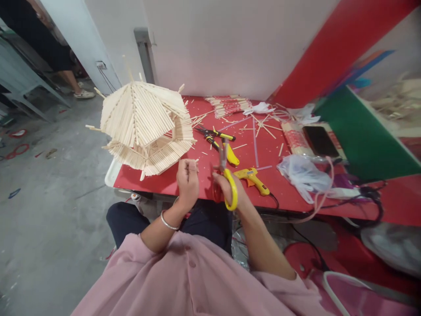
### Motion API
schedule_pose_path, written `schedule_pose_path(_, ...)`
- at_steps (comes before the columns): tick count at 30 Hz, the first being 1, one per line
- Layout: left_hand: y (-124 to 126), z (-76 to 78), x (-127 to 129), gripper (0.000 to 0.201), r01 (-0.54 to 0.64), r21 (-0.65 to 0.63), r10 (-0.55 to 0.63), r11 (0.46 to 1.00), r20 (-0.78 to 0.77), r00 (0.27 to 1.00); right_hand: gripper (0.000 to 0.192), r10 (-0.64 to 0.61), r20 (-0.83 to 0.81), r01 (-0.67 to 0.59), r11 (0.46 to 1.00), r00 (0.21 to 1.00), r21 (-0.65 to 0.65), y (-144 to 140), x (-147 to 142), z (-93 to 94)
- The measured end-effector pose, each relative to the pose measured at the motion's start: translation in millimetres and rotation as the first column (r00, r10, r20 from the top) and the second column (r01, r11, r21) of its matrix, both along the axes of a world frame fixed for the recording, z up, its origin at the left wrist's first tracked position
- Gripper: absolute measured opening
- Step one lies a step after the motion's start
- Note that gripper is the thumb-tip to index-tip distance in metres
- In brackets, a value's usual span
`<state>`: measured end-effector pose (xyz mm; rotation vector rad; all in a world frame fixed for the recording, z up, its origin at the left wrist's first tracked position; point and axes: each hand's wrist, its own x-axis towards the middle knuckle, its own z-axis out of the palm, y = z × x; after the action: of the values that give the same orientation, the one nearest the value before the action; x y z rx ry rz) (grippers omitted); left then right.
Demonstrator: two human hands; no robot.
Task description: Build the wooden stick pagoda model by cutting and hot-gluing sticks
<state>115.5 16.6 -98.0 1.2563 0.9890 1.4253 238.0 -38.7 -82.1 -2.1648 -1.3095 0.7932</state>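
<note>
My right hand [226, 186] is closed around scissors [233, 193] with a yellow and a red handle, their metal blades pointing away from me over the table edge. To its left, my left hand [188, 182] is curled closed with the fingers up; a small pale tip shows at the fingers, too little to name. Just beyond the left hand stands a model pavilion [141, 118] built of thin wooden sticks, with a sloped, many-sided roof above a wider stick rim. Neither hand visibly grips it.
Pliers [215, 134] with black-yellow handles, a yellow-handled cutter [232, 156], a yellow glue gun [253, 179] and loose sticks lie on the red table [158, 186]. Further right are a plastic bag [304, 175], a phone [319, 141] and cables. A person's leg [70, 81] shows far left.
</note>
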Motion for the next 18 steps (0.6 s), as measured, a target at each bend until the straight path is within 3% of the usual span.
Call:
schedule_pose_path(5, -10, 4.7, 3, 0.042, 0.094, -0.046, -0.088, 0.995, 0.116, 0.989, 0.054, 0.076, 0.314, -0.021, 0.984, 0.946, -0.175, 64, 1, 9.1)
schedule_pose_path(9, -2, 6.0, 0, 0.045, 0.116, -0.056, -0.11, 0.992, 0.105, 0.988, 0.047, 0.235, 0.378, -0.157, 0.961, 0.895, -0.226, 93, 3, 14.2)
schedule_pose_path(12, 3, 4.8, 2, 0.051, 0.14, -0.075, -0.131, 0.987, 0.116, 0.985, 0.047, 0.258, 0.443, -0.182, 0.961, 0.858, -0.207, 108, 23, 21.5)
schedule_pose_path(14, 6, 4.1, 7, 0.053, 0.16, -0.1, -0.145, 0.982, 0.136, 0.98, 0.056, 0.24, 0.489, -0.168, 0.968, 0.839, -0.186, 122, 42, 24.9)
schedule_pose_path(18, 14, 3.1, 24, 0.055, 0.198, -0.182, -0.16, 0.963, 0.205, 0.966, 0.096, 0.243, 0.489, -0.131, 0.959, 0.838, -0.252, 156, 76, 19.9)
